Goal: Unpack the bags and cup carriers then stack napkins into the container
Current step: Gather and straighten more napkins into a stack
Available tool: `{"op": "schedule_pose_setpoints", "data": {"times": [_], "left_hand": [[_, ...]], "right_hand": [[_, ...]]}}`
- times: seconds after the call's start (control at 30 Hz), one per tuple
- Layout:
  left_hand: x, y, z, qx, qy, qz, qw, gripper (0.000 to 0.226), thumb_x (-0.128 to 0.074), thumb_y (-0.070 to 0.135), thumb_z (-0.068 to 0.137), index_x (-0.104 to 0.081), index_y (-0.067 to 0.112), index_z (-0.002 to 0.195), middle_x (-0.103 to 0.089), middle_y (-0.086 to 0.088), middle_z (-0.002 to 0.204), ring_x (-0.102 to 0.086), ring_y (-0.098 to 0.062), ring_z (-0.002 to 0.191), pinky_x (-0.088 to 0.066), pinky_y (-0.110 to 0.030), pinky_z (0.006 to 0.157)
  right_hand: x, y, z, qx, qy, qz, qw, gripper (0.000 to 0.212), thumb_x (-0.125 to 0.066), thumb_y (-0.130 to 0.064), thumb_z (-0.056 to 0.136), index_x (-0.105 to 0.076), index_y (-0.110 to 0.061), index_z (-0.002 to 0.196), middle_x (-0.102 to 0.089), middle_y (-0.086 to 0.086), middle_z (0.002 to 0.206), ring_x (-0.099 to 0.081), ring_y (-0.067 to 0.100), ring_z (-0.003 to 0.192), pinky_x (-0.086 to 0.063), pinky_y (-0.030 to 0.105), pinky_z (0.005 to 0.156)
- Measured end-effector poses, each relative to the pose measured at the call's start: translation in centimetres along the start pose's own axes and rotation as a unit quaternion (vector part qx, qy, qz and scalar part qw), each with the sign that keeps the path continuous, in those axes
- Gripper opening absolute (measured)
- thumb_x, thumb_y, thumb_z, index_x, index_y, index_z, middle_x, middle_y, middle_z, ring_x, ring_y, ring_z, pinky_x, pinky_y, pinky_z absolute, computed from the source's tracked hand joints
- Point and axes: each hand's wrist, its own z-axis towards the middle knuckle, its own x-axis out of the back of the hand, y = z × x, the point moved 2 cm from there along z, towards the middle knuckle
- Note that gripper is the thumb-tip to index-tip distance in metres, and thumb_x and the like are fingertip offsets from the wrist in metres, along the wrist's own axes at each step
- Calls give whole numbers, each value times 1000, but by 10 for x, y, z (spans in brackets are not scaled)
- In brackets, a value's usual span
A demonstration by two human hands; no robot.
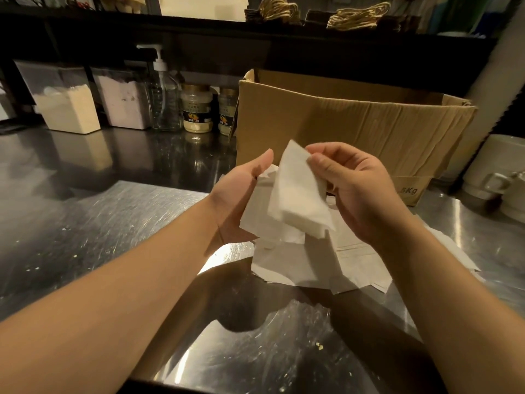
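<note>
Your right hand (360, 191) pinches the upper corner of a folded wad of white napkins (298, 194) between thumb and forefinger, the remaining fingers curled behind it. Your left hand (241, 189) supports the wad from beneath and beside, thumb raised along its left edge; whether the left fingers curl round the paper cannot be told, as the napkins hide them. The wad is held tilted, clear of the steel counter (99, 223).

Judged step: gathering and squaring napkins before stacking. The next move calls for aligning the loose edges, then carrying the wad to the container. No napkin container can be identified with certainty.

Directly below your hands, flat paper bags (341, 265) lie spread on the counter. An open cardboard box (355, 123) stands just behind them and may obstruct a forward reach. At the left rear stand two powder bins (68, 109), a pump bottle (164, 100) and two jars (197, 112). White mugs (497, 172) stand at the right edge.
</note>
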Motion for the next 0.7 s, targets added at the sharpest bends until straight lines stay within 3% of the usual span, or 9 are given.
{"op": "schedule_pose_setpoints", "data": {"times": [0.1, 0.17, 0.37, 0.53, 0.7], "left_hand": [[-3, 0, -1, 4, 13, 11, 1000, 64, -26, 70, 100, -65, 23, 118, -74, -7, 100, -73, -27, 89, -61, -39, 80], [-4, 0, -3, 8, 10, 21, 1000, 62, -23, 70, 100, -63, 24, 110, -75, -5, 93, -74, -23, 81, -62, -35, 70], [-4, 2, -3, 5, 31, 41, 999, 59, -26, 69, 100, -64, 24, 112, -75, -5, 91, -74, -22, 80, -62, -32, 67], [-3, 2, -2, 9, 49, 63, 997, 60, -28, 71, 99, -64, 26, 117, -74, -4, 92, -72, -23, 87, -61, -35, 72], [-3, 2, -1, 10, 59, 71, 996, 59, -27, 70, 99, -64, 28, 117, -75, -4, 90, -73, -22, 84, -61, -36, 70]], "right_hand": [[-7, 7, -3, 4, -8, -118, 993, 8, -68, -21, 95, -73, -22, 101, -72, -7, 97, -70, 13, 91, -61, 27, 64], [-9, 10, -4, 3, -1, -146, 989, 10, -68, -22, 94, -72, -24, 102, -71, -8, 100, -69, 15, 94, -63, 31, 65], [-12, 16, -3, 50, 32, -217, 974, 10, -67, -28, 95, -72, -29, 104, -66, -13, 104, -63, 12, 100, -64, 34, 75], [-6, 20, 4, 48, 42, -342, 938, 18, -66, -58, 87, -65, -42, 95, -58, -19, 101, -61, 15, 101, -58, 51, 85], [-2, 19, 4, 2, 38, -303, 952, 20, -74, -43, 89, -65, -26, 93, -69, -6, 92, -71, 16, 83, -64, 42, 65]]}}
